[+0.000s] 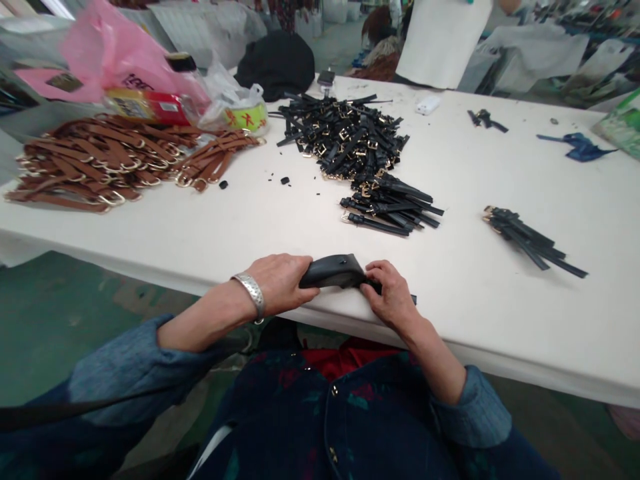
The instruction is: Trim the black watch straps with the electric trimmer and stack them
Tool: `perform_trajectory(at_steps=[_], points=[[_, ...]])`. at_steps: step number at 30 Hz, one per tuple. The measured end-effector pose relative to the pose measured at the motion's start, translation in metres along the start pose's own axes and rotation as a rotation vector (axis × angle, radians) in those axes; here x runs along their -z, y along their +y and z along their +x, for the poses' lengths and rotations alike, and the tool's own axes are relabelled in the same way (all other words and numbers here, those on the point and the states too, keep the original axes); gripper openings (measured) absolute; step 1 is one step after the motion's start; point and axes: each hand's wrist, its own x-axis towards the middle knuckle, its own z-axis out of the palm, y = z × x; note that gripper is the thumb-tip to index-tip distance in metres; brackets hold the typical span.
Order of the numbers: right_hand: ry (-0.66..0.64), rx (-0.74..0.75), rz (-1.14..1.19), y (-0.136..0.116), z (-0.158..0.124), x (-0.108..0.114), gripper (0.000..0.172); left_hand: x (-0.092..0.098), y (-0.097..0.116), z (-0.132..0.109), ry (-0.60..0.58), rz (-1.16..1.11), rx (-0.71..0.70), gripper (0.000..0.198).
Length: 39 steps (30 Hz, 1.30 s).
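My left hand (284,283) is wrapped round a black curved hand-held tool (333,270), whose exact kind I cannot make out. At the tool's right end, my right hand (387,291) pinches a black strap (414,299). Most of that strap is hidden by the fingers, and only its tail shows past them. Both hands are just above the table's front edge. Beyond them lies a small row of black buckle straps (395,203), and behind it a large heap of black buckle straps (345,137).
Brown buckle straps (100,157) are piled at the left, before a pink plastic bag (117,50). A bunch of black straps (530,237) lies at the right on the white table (460,200). A black cap (276,63) and a blue scrap (580,145) lie farther back.
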Motion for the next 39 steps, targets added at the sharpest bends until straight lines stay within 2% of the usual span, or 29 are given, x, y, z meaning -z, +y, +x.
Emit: perform_trajectory(at_steps=[4,7,12,15,23,26,31,36,39], points=[[0.010,0.016,0.019,-0.001,-0.001,0.000,0.009,-0.003,-0.010,-0.015,-0.043,0.021,0.019,0.042],[-0.003,0.013,0.023,0.000,0.001,0.001,0.010,-0.003,-0.009,-0.020,-0.060,0.019,0.017,0.041],[-0.019,0.005,0.013,0.003,0.003,0.000,0.012,-0.004,0.003,-0.007,-0.010,-0.008,0.022,0.044],[-0.019,0.015,-0.026,0.003,0.000,0.000,0.010,-0.006,0.004,0.001,0.017,-0.073,0.003,0.045],[-0.031,-0.029,-0.288,-0.015,-0.009,0.005,0.008,-0.006,-0.028,-0.009,0.048,-0.106,0.080,0.044],[-0.008,0.020,-0.325,-0.019,-0.009,0.005,0.008,-0.003,-0.036,-0.017,0.044,-0.114,0.091,0.045],[0.005,0.164,-0.240,-0.013,-0.014,-0.001,0.017,-0.001,-0.031,-0.025,0.013,-0.096,0.068,0.046],[-0.016,0.186,0.011,-0.003,-0.018,0.002,0.009,0.002,-0.020,-0.029,-0.081,-0.055,0.040,0.041],[-0.056,0.192,0.129,-0.001,-0.017,0.008,0.012,0.003,-0.016,-0.028,-0.117,-0.010,0.010,0.038]])
